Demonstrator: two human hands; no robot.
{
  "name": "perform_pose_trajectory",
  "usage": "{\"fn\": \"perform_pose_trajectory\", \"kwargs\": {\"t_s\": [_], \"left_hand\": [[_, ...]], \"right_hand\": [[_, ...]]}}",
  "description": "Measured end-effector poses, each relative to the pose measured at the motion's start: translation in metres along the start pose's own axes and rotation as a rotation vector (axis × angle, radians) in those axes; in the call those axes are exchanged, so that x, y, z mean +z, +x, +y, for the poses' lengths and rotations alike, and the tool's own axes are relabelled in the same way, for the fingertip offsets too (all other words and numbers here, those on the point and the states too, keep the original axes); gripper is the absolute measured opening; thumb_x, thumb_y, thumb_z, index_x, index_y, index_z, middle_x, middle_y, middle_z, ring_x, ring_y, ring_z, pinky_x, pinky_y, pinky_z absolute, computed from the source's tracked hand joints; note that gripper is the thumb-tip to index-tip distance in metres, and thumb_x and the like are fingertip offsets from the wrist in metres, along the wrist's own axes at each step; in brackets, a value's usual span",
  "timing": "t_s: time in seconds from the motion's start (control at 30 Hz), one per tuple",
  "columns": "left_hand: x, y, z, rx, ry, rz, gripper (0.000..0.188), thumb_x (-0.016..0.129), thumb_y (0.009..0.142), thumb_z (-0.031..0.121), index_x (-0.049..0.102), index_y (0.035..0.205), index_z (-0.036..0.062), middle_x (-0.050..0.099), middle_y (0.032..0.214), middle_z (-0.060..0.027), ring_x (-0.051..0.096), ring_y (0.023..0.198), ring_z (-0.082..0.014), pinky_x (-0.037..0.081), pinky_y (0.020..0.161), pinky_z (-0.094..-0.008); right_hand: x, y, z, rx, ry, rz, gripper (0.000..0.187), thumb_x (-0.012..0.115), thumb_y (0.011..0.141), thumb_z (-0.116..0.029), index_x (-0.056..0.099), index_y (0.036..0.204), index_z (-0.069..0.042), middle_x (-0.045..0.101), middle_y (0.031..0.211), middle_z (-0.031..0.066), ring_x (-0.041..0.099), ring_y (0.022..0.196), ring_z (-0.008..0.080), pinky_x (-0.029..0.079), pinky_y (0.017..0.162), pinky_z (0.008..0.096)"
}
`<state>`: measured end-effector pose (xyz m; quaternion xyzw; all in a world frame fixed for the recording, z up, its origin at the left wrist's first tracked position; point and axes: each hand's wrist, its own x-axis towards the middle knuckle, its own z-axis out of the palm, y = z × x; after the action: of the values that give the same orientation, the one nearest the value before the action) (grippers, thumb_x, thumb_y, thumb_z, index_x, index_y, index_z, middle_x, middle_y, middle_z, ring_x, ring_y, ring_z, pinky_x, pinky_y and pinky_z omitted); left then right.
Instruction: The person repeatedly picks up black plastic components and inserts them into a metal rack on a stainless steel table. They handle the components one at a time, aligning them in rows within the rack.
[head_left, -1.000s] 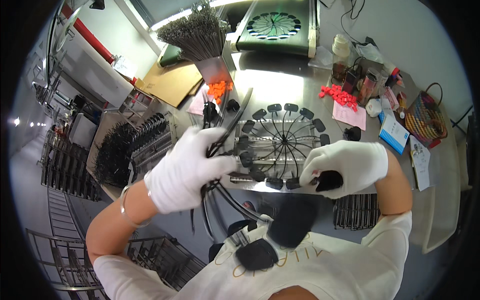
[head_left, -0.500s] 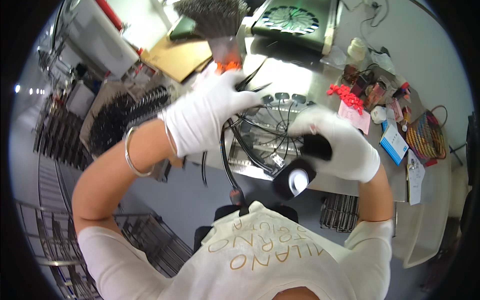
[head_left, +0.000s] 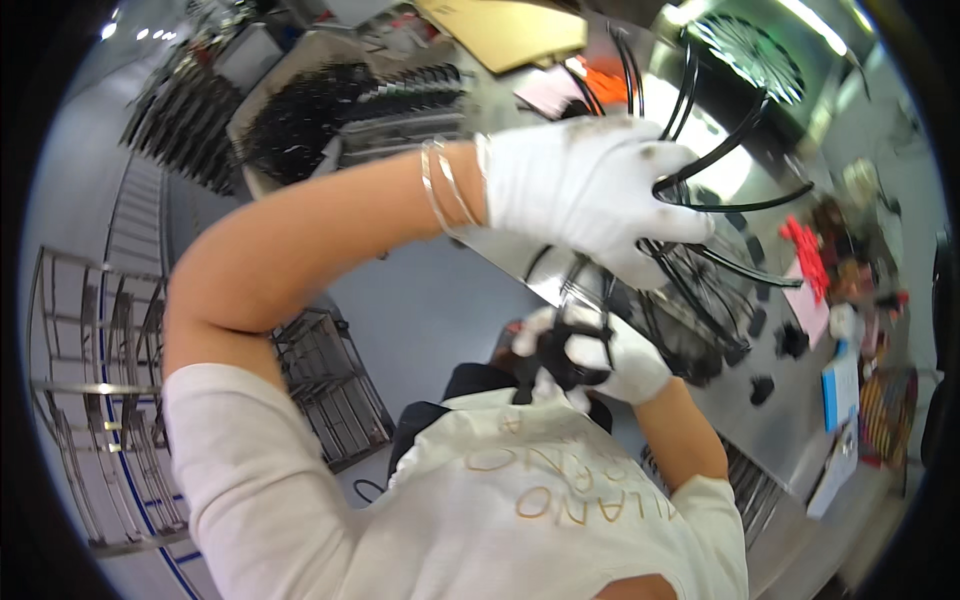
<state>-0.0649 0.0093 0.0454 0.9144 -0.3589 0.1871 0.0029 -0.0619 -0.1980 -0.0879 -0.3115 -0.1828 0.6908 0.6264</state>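
Observation:
My left hand (head_left: 585, 190), in a white glove with dark smudges, is closed round a bundle of black cables (head_left: 735, 150) that loop out past its fingers over the bench. My right hand (head_left: 637, 365), gloved in white too, is close in front of my shirt. Its fingers are curled round dark black pieces (head_left: 575, 350) with black strands rising from them; blur hides their exact kind. More thin black cables (head_left: 700, 300) spread over the worktop between the hands and the far side. Some small black pieces (head_left: 762, 388) lie loose on the right.
The metal workbench (head_left: 745, 415) runs to the right. Red small parts (head_left: 805, 255) lie near a blue booklet (head_left: 840, 390) and a woven basket (head_left: 887, 415). Black parts fill a tray (head_left: 300, 120) at the far left. Metal racks (head_left: 100, 388) stand left; a yellow board (head_left: 510, 30) lies behind.
The view has turned, so the bench shows further right. My right hand has come in towards my shirt with black pieces. My left hand, with the cables, has moved right.

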Motion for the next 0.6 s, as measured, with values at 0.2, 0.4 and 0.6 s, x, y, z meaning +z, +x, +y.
{"fn": "perform_pose_trajectory", "kwargs": {"t_s": [0.2, 0.4, 0.6], "left_hand": [[-0.041, -0.122, -0.038, -0.119, -0.078, -0.183, 0.073, 0.077, 0.074, 0.016, 0.060, 0.145, 0.0249, 0.066, 0.121, -0.0111, 0.067, 0.088, -0.0368, 0.059, 0.071, -0.0449], [-0.087, -0.274, -0.149, -1.572, 0.503, -0.361, 0.047, 0.074, 0.084, 0.025, 0.065, 0.123, 0.0004, 0.064, 0.126, -0.0179, 0.065, 0.113, -0.0370, 0.058, 0.094, -0.0465], [0.102, -0.219, -0.022, -0.771, -1.925, -0.606, 0.058, 0.066, 0.101, 0.044, 0.062, 0.131, -0.0055, 0.074, 0.118, -0.0185, 0.073, 0.106, -0.0233, 0.060, 0.092, -0.0365]], "right_hand": [[0.062, 0.036, -0.027, -0.308, -2.015, 0.269, 0.044, 0.075, 0.085, -0.013, 0.061, 0.126, -0.011, 0.060, 0.111, 0.0136, 0.067, 0.097, 0.0350, 0.057, 0.077, 0.0470], [0.035, 0.072, -0.030, -0.109, -1.509, 0.313, 0.062, 0.082, 0.076, -0.002, 0.057, 0.133, -0.005, 0.063, 0.121, 0.0184, 0.066, 0.110, 0.0393, 0.054, 0.093, 0.0406], [0.046, 0.141, -0.022, -0.150, -1.631, 0.463, 0.067, 0.083, 0.083, -0.025, 0.055, 0.142, -0.007, 0.064, 0.129, 0.0195, 0.066, 0.113, 0.0389, 0.056, 0.096, 0.0437]]}}
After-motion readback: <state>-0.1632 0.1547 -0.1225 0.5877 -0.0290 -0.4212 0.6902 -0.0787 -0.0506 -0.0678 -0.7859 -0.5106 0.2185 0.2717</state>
